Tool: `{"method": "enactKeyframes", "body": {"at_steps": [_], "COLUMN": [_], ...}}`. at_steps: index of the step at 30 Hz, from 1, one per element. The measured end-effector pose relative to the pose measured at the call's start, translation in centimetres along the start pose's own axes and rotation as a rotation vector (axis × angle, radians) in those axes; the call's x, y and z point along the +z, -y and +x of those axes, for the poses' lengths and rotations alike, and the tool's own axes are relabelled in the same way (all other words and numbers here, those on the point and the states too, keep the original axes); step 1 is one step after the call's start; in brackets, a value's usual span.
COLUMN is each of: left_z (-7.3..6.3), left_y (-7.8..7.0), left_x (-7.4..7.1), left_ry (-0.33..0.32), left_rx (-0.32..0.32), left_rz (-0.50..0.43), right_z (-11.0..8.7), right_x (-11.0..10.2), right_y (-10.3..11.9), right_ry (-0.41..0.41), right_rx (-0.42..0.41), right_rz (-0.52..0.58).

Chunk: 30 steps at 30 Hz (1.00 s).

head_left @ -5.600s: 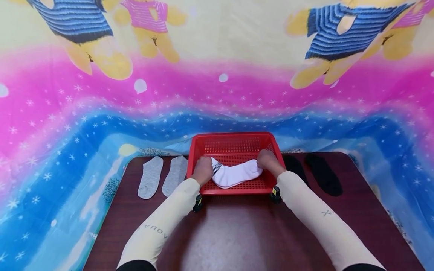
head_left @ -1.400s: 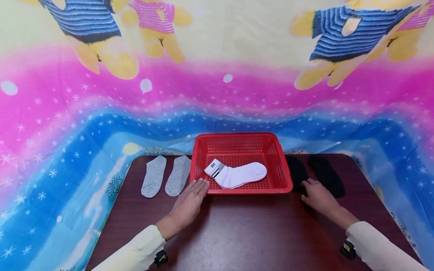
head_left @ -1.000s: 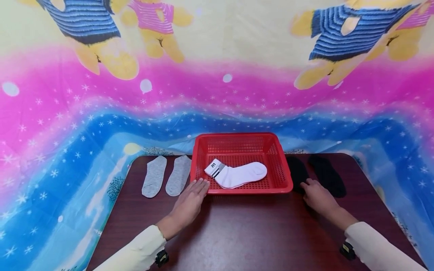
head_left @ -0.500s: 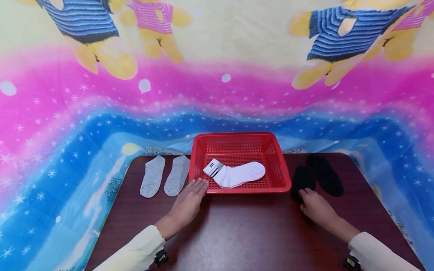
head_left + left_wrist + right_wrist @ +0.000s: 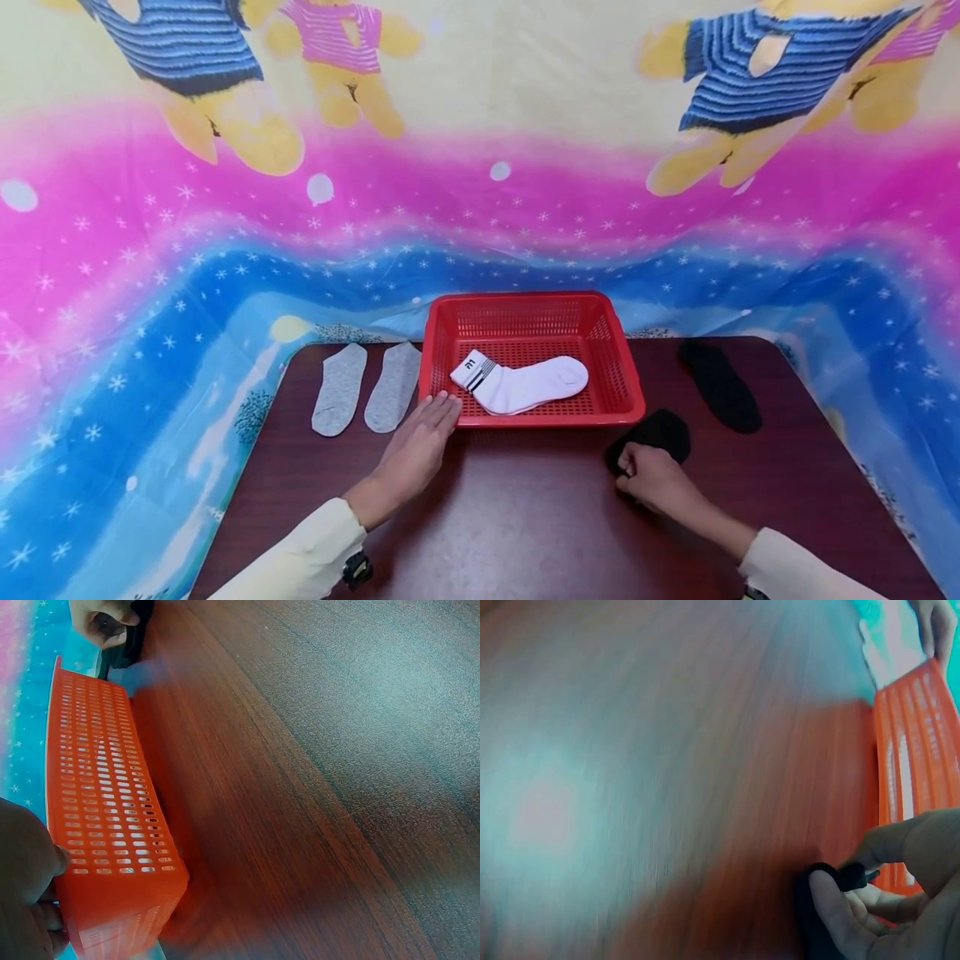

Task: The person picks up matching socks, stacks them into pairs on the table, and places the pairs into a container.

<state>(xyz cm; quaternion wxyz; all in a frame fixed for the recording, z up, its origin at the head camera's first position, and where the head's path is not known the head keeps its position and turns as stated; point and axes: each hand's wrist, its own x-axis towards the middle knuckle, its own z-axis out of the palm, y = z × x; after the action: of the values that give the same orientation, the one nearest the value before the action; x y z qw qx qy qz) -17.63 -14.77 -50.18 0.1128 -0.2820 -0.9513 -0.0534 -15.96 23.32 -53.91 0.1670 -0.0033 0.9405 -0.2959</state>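
Observation:
In the head view, my right hand (image 5: pixel 660 482) pinches a black sock (image 5: pixel 663 432) by one end, just in front of the red basket's right front corner. The right wrist view shows thumb and fingers closed on the folded edge of the black sock (image 5: pixel 815 919). My left hand (image 5: pixel 416 446) lies with fairly straight fingers on the front left corner of the red basket (image 5: pixel 547 421). White socks (image 5: pixel 536 385) with dark stripes at the cuff lie flat inside the basket. In the left wrist view, fingertips (image 5: pixel 60 860) touch the basket's rim.
A second black sock (image 5: pixel 723 392) lies on the table at the right. Two grey socks (image 5: pixel 339 390) lie side by side left of the basket. The dark brown table (image 5: pixel 517 517) extends toward me; a printed cloth (image 5: pixel 480 208) hangs behind it.
My right hand has dragged the nearer black sock from beside the basket toward me and leftward, turning it. Earlier both hands were at the white socks in the basket; the left now stays on its corner.

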Motion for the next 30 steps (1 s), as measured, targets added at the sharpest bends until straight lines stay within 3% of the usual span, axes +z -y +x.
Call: {"method": "enactKeyframes", "body": {"at_steps": [6, 8, 10, 14, 16, 18, 20, 22, 25, 27, 30], "left_z": [0.0, 0.1, 0.2, 0.4, 0.4, 0.4, 0.8, 1.5, 3.0, 4.2, 6.1], "left_y": [0.0, -0.1, -0.4, -2.2, -3.9, -6.1, -8.4, -10.5, -12.8, -13.9, -15.2], "left_x": [0.2, 0.2, 0.1, -0.2, -0.3, -0.1, 0.3, 1.1, 2.5, 3.5, 4.8], "left_ry": [-0.007, -0.038, -0.111, -0.299, -0.326, -0.267, -0.150, -0.030, 0.114, 0.165, 0.209], "left_rx": [-0.009, -0.019, -0.005, 0.138, 0.231, 0.277, 0.254, 0.193, 0.047, -0.025, -0.116], "left_rz": [-0.011, -0.034, -0.068, -0.109, -0.102, -0.108, -0.146, -0.214, -0.356, -0.435, -0.475], "right_z": [-0.3, -0.3, -0.3, -0.2, 0.0, 0.4, 0.8, 1.2, 1.5, 1.6, 1.7], "right_x": [2.3, 2.7, 2.8, 1.9, 1.0, 0.2, -0.9, -1.6, -2.1, -2.3, -2.7], "right_y": [2.5, 3.1, 3.5, 3.6, 2.9, 1.7, 0.4, -1.0, -2.8, -3.8, -4.6], "right_ry": [0.051, 0.057, 0.058, 0.057, 0.022, -0.037, -0.122, -0.198, -0.257, -0.266, -0.252], "right_rx": [0.103, 0.118, 0.122, 0.113, 0.071, 0.024, -0.046, -0.110, -0.154, -0.146, -0.124], "right_rz": [0.248, 0.300, 0.340, 0.335, 0.248, 0.135, 0.023, -0.066, -0.147, -0.175, -0.192]}}
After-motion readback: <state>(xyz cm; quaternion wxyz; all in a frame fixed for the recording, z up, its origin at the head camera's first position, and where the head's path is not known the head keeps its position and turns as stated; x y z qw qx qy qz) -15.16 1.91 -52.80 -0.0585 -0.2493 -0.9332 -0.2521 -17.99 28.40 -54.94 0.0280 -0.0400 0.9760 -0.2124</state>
